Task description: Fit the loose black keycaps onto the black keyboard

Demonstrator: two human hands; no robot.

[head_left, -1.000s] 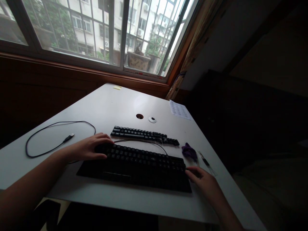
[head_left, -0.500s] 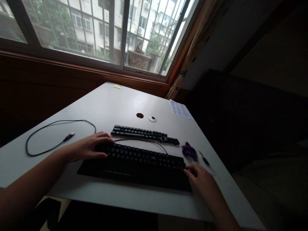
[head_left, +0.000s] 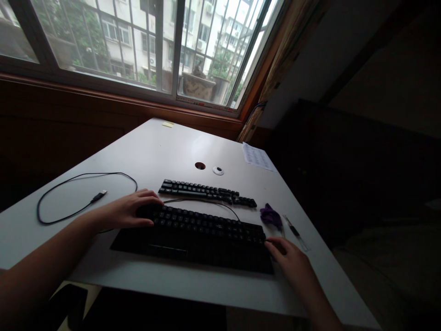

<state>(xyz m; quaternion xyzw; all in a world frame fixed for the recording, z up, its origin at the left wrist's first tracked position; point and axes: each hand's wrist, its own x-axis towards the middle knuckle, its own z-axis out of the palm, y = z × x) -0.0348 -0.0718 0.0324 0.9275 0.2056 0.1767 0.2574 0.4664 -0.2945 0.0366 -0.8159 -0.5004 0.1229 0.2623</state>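
My white counter [head_left: 186,142] is the biggest thing here, and the black keyboard [head_left: 210,226] lies flat near its front edge, so I'm clocking everything from the keyboard's middle. The upper rows have caps on; the strip toward 6 is too dark to tell bare switches from case.

At 12 sit the loose keycaps [head_left: 193,187], lined up in rows, long spacebar [head_left: 192,194] included. I'd call it partway: a good chunk of caps off, plenty on, and tbh I can't say from this whether they're coming off or going back.

Thin black cable [head_left: 38,206] loops out at 10. My left hand [head_left: 136,210] wraps the 9-to-10 end, thumb in front, fingers over the back. My right hand [head_left: 289,255] is at the 3-to-4 end, thumb and index nearly together; can't tell if they've got a cap.

Crumpled purple cloth [head_left: 270,216] around 2, slim dark-gripped tool [head_left: 292,228] near it at 3, maybe a keycap puller, in neither hand. Smallest: the USB plug [head_left: 98,196] at 10, connected to nothing.
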